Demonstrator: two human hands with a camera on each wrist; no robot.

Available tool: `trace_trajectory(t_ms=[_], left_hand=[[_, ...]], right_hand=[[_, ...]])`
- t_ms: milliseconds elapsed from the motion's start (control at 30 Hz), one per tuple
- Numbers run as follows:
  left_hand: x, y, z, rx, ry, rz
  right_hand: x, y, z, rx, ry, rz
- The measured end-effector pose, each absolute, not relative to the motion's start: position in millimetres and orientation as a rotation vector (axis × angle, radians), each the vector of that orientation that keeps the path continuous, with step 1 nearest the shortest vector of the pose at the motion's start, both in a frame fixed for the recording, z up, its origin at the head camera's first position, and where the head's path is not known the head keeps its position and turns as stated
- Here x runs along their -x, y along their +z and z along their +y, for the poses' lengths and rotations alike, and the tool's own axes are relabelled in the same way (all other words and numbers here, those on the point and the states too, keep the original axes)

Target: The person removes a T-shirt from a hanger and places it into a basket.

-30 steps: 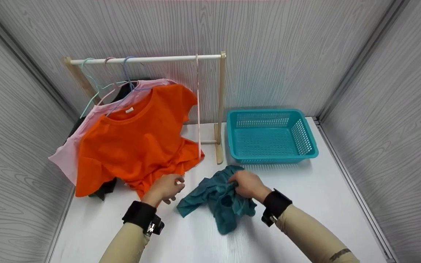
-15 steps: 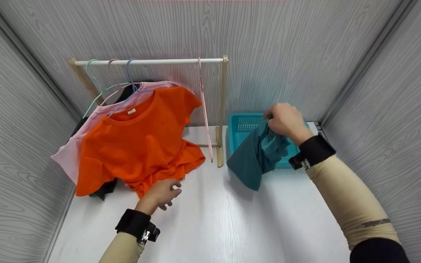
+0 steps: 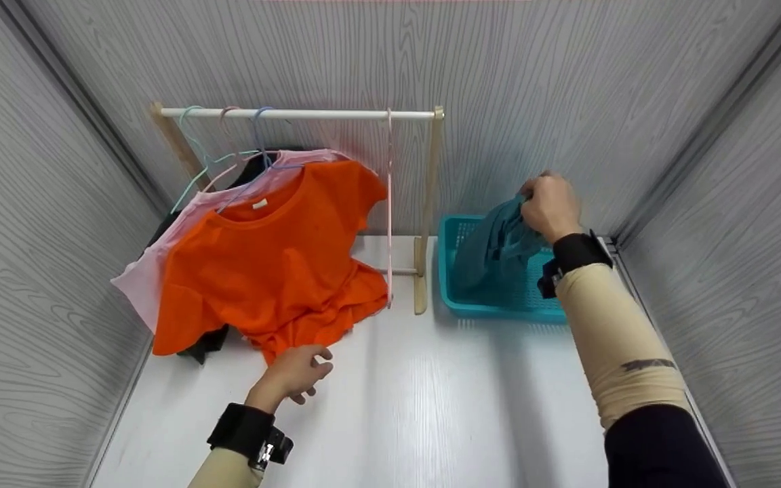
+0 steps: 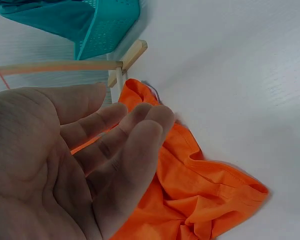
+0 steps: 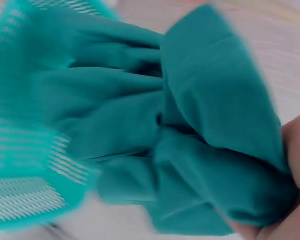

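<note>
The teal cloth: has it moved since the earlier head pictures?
Yes: the cloth went forward, from the table in front of the basket to over it, in the right hand.

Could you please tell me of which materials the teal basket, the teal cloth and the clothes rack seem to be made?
Teal rectangular perforated basket: probably moulded plastic, smooth, with regular slots.
Teal crumpled cloth: matt fabric, draping in soft folds; fibre unclear.
Clothes rack: tan uprights look like wood, from their colour; smooth white bar could be metal or plastic.
</note>
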State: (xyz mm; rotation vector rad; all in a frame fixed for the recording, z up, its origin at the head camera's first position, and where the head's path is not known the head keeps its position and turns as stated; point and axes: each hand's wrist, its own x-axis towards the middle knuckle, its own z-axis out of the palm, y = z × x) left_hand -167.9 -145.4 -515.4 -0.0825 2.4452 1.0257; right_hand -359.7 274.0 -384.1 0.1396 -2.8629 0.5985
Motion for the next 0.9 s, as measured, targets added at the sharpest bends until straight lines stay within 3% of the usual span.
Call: trace_trajectory(t_ms=[233,500,900], left_hand=[[166.8,-513.8,-150.3,0.111,1.006,2.457],[181.5,-502.4,-158.0,0.128,0.985,2.461],[227.1,-413.3,-199.0,0.024,0.747,2.718]], right_hand=[[364.5,-453.6,278.6,-0.162,0.760,-2.865],[347.5,-467.2,277.8,-0.263,0.768,-3.092],[273.8,-504.2,268.9,-0.533,0.729,-3.292]])
